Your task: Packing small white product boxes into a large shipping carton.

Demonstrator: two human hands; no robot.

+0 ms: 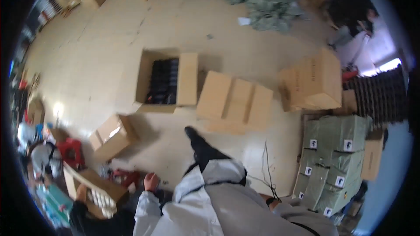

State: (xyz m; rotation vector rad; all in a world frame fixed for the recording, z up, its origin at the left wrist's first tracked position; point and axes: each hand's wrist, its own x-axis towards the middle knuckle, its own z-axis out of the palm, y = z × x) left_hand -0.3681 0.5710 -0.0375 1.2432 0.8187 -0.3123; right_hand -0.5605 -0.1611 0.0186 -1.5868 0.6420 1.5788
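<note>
My left hand [151, 182] hangs at my left side below a white sleeve, its fingers curled in, and nothing shows in it. On the right, part of my right hand [274, 203] shows beside my grey clothing with a dark band at the wrist; its fingers are hidden. My black-clad leg and shoe [199, 146] reach forward over the floor. Ahead stands an open cardboard box [187, 78] with rows of black packs [164, 81] inside. Right of it is a cardboard box with raised flaps [236, 100]. A smaller carton [113, 136] sits to the left.
Green wrapped bales [334, 161] are stacked at right, below a large carton [313, 83]. A black cable [265, 166] crosses the floor. Another person's hand [81, 192] is at a box of white round items [100, 199]. Green bags [262, 4] lie heaped at the back.
</note>
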